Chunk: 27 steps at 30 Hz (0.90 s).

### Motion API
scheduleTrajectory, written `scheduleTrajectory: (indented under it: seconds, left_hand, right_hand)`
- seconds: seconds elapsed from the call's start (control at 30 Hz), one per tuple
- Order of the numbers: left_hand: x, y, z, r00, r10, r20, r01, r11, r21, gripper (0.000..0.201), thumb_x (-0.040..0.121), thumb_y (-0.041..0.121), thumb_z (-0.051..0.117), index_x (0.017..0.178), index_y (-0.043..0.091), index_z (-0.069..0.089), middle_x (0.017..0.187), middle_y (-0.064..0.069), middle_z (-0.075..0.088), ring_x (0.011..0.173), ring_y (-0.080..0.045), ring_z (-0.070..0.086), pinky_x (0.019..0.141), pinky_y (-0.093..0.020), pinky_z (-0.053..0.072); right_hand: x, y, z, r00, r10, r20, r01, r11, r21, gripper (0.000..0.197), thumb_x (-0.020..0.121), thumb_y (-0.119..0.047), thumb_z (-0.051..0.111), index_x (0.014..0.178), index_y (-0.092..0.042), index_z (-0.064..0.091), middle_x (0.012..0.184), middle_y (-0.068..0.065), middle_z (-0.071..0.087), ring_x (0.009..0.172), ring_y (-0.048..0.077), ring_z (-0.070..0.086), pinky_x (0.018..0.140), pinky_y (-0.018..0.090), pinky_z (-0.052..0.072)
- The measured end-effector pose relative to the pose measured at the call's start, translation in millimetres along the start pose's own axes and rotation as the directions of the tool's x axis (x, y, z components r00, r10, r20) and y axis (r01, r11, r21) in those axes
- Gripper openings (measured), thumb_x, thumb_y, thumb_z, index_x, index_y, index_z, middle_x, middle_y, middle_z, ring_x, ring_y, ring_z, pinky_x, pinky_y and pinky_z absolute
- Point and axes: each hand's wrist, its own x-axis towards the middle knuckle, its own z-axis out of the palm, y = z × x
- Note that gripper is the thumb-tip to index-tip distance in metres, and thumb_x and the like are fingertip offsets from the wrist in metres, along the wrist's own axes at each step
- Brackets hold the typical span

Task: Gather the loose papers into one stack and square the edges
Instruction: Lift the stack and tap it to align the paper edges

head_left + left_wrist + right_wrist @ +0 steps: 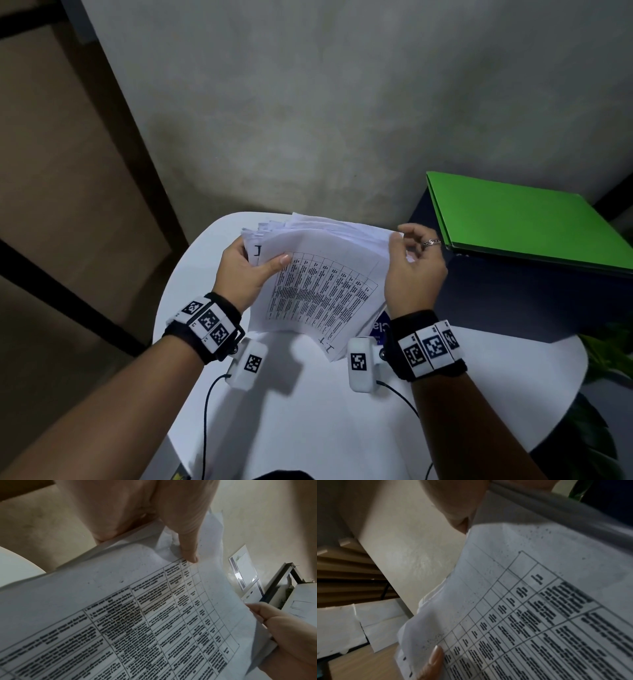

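Note:
An uneven stack of white papers (322,284) is held tilted above the round white table (308,411), its sheets fanned out at the far edge. The top sheet carries a printed table of text (137,615) (539,601). My left hand (253,269) grips the stack's left side, its thumb (187,545) pressed on the top sheet and the fingers hidden behind. My right hand (407,263) holds the right edge, thumb (278,623) on the front, the ringed fingers curled near the far right corner.
A green folder (527,222) lies on a dark blue cabinet (513,301) to the right of the table. Green plant leaves (603,349) show at the lower right. A grey wall (342,120) stands behind, with brown wooden panels (68,171) at the left.

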Motion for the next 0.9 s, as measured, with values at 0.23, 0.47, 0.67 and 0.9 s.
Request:
scheduleTrajectory:
  seconds: [0.23, 0.47, 0.67, 0.9]
  left_hand:
    - [0.7, 1.3, 1.3, 1.000, -0.010, 0.005, 0.010, 1.000, -0.010, 0.045, 0.066, 0.023, 0.085, 0.106, 0.011, 0.070, 0.100, -0.010, 0.076, 0.096, -0.028, 0.073, 0.088, -0.049, 0.058]
    - [3.4, -1.7, 3.0, 1.000, -0.021, -0.007, 0.021, 1.000, -0.012, 0.030, 0.068, 0.025, 0.083, 0.096, 0.020, 0.074, 0.097, -0.008, 0.077, 0.095, -0.028, 0.073, 0.089, -0.051, 0.057]
    - [3.0, -1.9, -2.3, 0.998, -0.011, -0.060, 0.010, 1.000, -0.023, 0.028, 0.070, 0.026, 0.082, 0.097, 0.022, 0.072, 0.095, -0.002, 0.077, 0.093, -0.020, 0.073, 0.089, -0.043, 0.058]
    - [4.8, 11.1, 7.2, 0.996, 0.056, -0.072, -0.060, 0.997, -0.054, 0.022, 0.074, 0.011, 0.080, 0.094, 0.016, 0.075, 0.091, 0.001, 0.078, 0.088, -0.018, 0.073, 0.088, -0.039, 0.059]
  right_hand:
    - [4.1, 1.5, -2.2, 0.999, 0.041, -0.014, -0.041, 0.998, -0.036, 0.011, 0.088, -0.006, 0.062, 0.080, -0.013, 0.064, 0.064, -0.013, 0.056, 0.055, -0.007, 0.052, 0.057, 0.009, 0.040]
    - [2.6, 3.4, 1.6, 0.989, 0.132, -0.067, -0.128, 0.989, 0.067, 0.011, 0.087, -0.016, 0.067, 0.087, -0.022, 0.059, 0.076, -0.006, 0.063, 0.073, 0.005, 0.059, 0.080, 0.033, 0.053]
    - [-12.3, 36.5, -24.7, 0.921, 0.247, 0.301, -0.330, 0.907, 0.264, 0.072, 0.068, 0.005, 0.081, 0.129, -0.013, 0.046, 0.115, 0.009, 0.066, 0.103, 0.018, 0.069, 0.088, 0.033, 0.056]
    - [-13.3, 29.3, -17.3, 0.907, 0.342, 0.244, -0.383, 0.913, 0.142, 0.032, 0.074, -0.011, 0.084, 0.103, -0.010, 0.071, 0.100, 0.010, 0.076, 0.093, 0.022, 0.074, 0.085, 0.038, 0.060]
